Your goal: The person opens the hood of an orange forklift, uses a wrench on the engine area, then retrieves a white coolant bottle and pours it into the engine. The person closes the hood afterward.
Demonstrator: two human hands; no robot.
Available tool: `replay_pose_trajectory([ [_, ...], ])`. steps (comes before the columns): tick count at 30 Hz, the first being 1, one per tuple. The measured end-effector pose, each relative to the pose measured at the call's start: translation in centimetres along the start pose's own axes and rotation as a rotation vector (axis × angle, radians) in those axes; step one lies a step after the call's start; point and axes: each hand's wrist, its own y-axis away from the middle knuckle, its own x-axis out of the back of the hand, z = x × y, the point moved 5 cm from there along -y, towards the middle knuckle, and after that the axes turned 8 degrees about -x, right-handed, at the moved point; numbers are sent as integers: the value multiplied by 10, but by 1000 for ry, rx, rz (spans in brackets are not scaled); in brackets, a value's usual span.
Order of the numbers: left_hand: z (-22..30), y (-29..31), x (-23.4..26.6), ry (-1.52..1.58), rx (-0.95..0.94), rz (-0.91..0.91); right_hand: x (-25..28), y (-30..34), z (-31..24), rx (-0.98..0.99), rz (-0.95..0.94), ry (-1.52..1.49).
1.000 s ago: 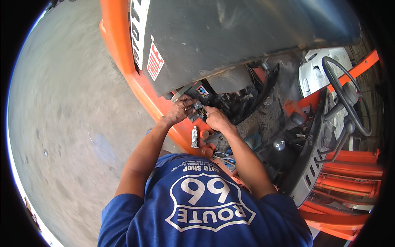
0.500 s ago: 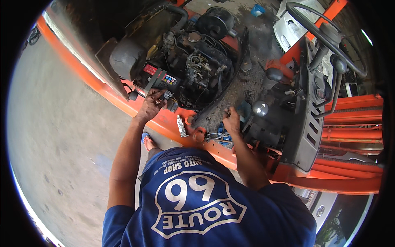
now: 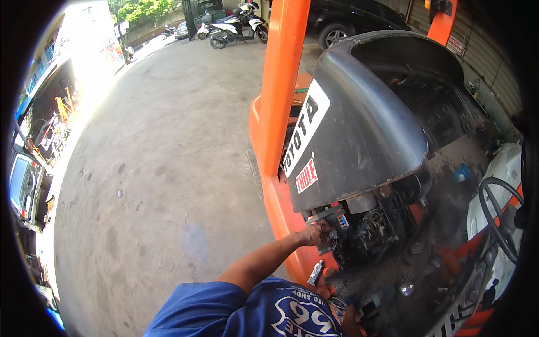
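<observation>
- The battery [image 3: 342,221], marked by coloured dots on its top, sat in the open engine bay and served as the landmark; a grey strap [image 3: 324,215] ran across it, seemingly to hold it in its seat.
- The left hand [image 3: 314,233] lay at the battery's near side, its fingers curled; from where I stood, I could not tell whether they gripped anything. A small, round grey fitting [image 3: 333,235] sat just beside the fingertips, which probably explained the bent wrist.
- The right hand [image 3: 351,319] was low, well apart from the battery on the wearer's side, dim and partly cut off by the lower edge. I could not tell whether its fingers were open or closed. Light-coloured cables [image 3: 338,306] lay near it.
- The black hood [image 3: 365,135] stood raised beyond and above the battery, an arrangement that presumably left room for an arm beneath its edge.
- The engine [image 3: 368,231] sat to the right of the battery, partly shaded by the hood.
- A crumpled silver tube [image 3: 315,272] rested nearer the wearer than the battery, on the orange bodywork [image 3: 281,224], perhaps because that ledge kept it within easy reach.
</observation>
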Motion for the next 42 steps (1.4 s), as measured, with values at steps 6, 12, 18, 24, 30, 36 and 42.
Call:
replay_pose_trajectory([
  [6,5,0,5,-40,20,-25,90,77,-28,35,161,-122],
  [12,-2,0,0,-59,-11,18,206,166,-74,257,266,-240],
  [18,36,5,12,-117,-32,40,302,221,-147,615,175,-702],
  [24,125,23,24,100,8,-34,318,215,-217,647,-207,-1067],
  [30,157,56,20,333,83,-335,308,209,-267,747,-362,-1104],
  [36,137,70,22,399,195,-223,305,228,-288,804,-431,-905],
  [42,118,77,21,542,371,-73,305,242,-289,894,-320,-859],
])
